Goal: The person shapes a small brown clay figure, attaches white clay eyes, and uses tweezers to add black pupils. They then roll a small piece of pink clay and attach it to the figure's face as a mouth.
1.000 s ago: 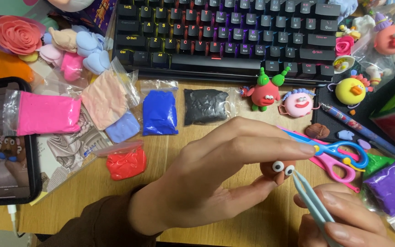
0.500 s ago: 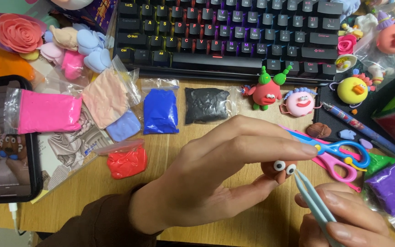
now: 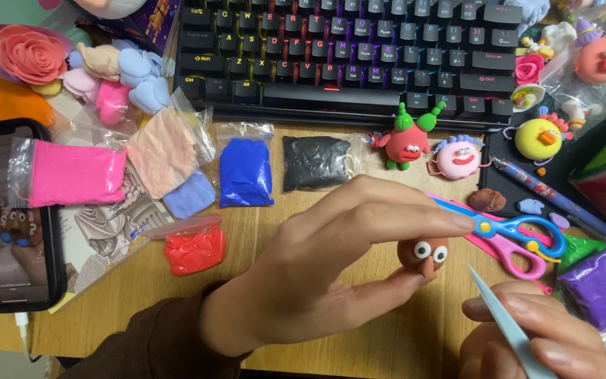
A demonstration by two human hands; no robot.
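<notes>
**Clay face held up for fine work**

The left hand [image 3: 317, 267] pinches a small brown clay head [image 3: 422, 256] between thumb and forefinger, eyes turned towards the camera, apparently so its face stays reachable. At about five o'clock from it, the right hand [image 3: 534, 337] grips a pale blue modelling tool [image 3: 503, 319], tip aimed near the head. Scissors [image 3: 520, 235] lie at three o'clock on the wooden desk [image 3: 359, 351]; bagged blue clay [image 3: 245, 172] sits at ten o'clock.

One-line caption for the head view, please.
Left hand pinches a small brown clay figure with googly eyes while right hand holds a pale blue modelling tool beside it.
</notes>
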